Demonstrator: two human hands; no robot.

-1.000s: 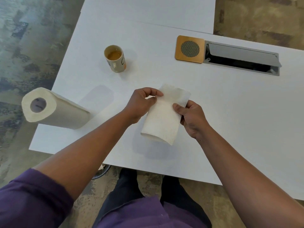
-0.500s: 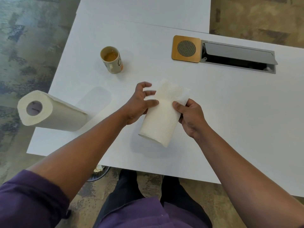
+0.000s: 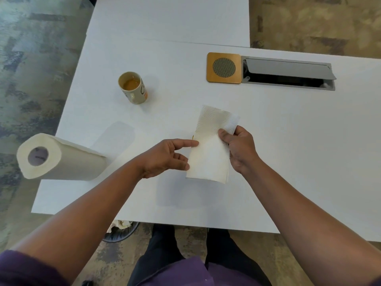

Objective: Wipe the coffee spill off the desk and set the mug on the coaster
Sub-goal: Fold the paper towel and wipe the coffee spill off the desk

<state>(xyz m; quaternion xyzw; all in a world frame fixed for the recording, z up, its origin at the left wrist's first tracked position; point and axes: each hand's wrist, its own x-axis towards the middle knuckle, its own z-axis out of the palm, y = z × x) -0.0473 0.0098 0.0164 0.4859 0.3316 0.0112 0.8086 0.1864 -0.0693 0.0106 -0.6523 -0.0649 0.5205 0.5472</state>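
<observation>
1. Paper towel [image 3: 210, 147], folded into a long strip, sits at the centre of the frame above the white desk [image 3: 288, 141], held between both hands.
2. The right hand [image 3: 240, 149] pinches the strip's right edge, thumb on top and the other fingers curled behind it.
3. The left hand [image 3: 167, 156] touches the strip's left edge with loosely spread fingers; the index fingertip and a lower fingertip rest against the paper, with no firm grip visible.
4. A small yellow-brown spot [image 3: 193, 137] shows just at the strip's left edge, above the left index finger; most of whatever lies there is hidden by the paper.
5. The mug [image 3: 133, 87] stands upright in the upper left-centre of the frame, holding brown liquid, well apart from the hands.
6. The coaster [image 3: 224, 67], wooden and square with a round mesh centre, lies in the upper right-centre, touching the left end of an open grey cable hatch [image 3: 288, 73].
7. A paper towel roll [image 3: 59, 157] stands at the left edge of the desk.
8. A bin [image 3: 121, 230] with crumpled paper shows under the desk's near edge.
</observation>
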